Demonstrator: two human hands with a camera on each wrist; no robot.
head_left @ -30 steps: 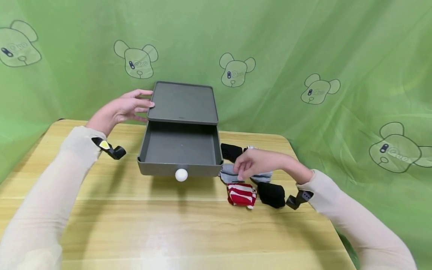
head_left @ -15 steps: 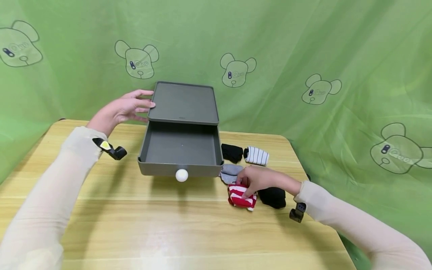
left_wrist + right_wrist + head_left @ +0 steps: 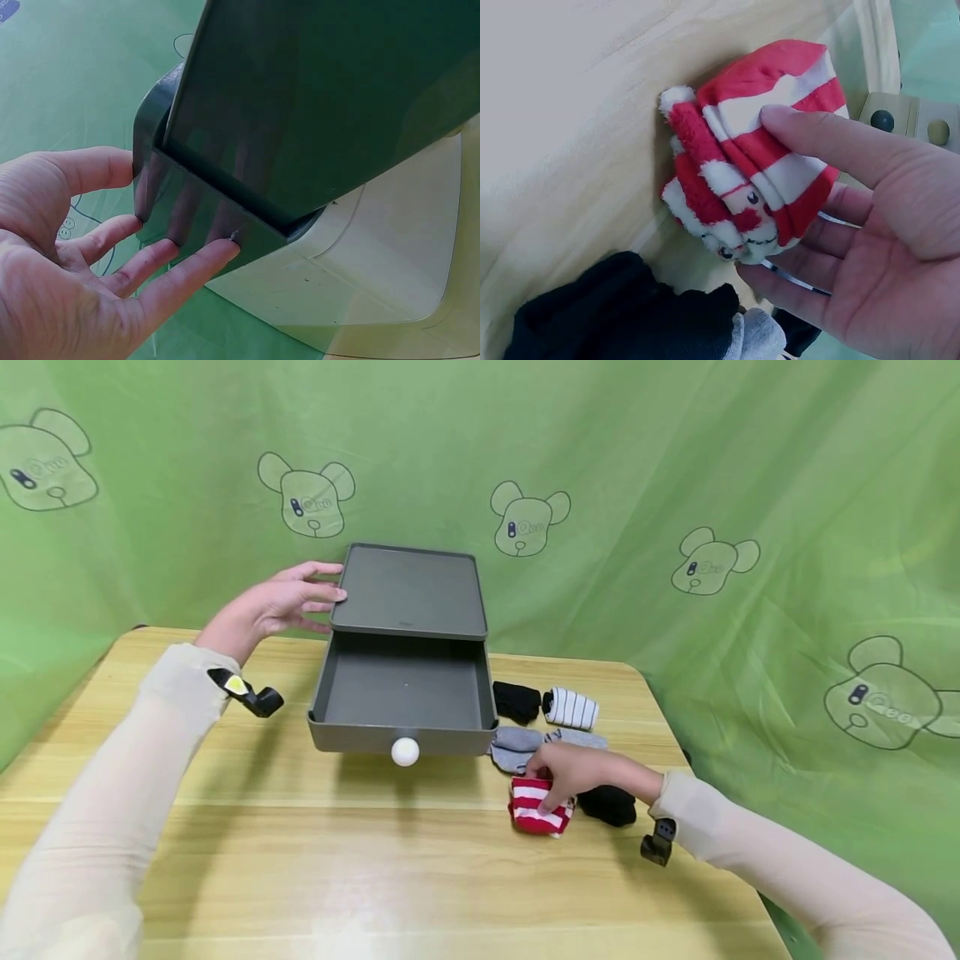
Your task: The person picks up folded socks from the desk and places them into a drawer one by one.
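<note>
A rolled pair of red-and-white striped socks (image 3: 780,127) is gripped by my right hand (image 3: 573,770), thumb over the stripes and fingers beneath. Small faces with fluffy red-and-white trim show on the socks in the right wrist view. My left hand (image 3: 281,603) touches the left side of a dark grey drawer box (image 3: 411,589). In the left wrist view its fingertips (image 3: 225,247) rest against the box's side wall, fairly straight and spread. The box's drawer (image 3: 405,689) is pulled out, with a white round knob (image 3: 405,752) on its front.
Right of the drawer lie rolled black socks (image 3: 516,702), white striped socks (image 3: 572,707), grey socks (image 3: 513,748) and another black pair (image 3: 609,806). Everything stands on a light wooden table (image 3: 315,877). A green curtain (image 3: 600,460) hangs behind it.
My right hand has come down from above the grey socks onto the red-and-white socks and grips them, shifting them slightly toward the front. My left hand and the drawer box have stayed put.
</note>
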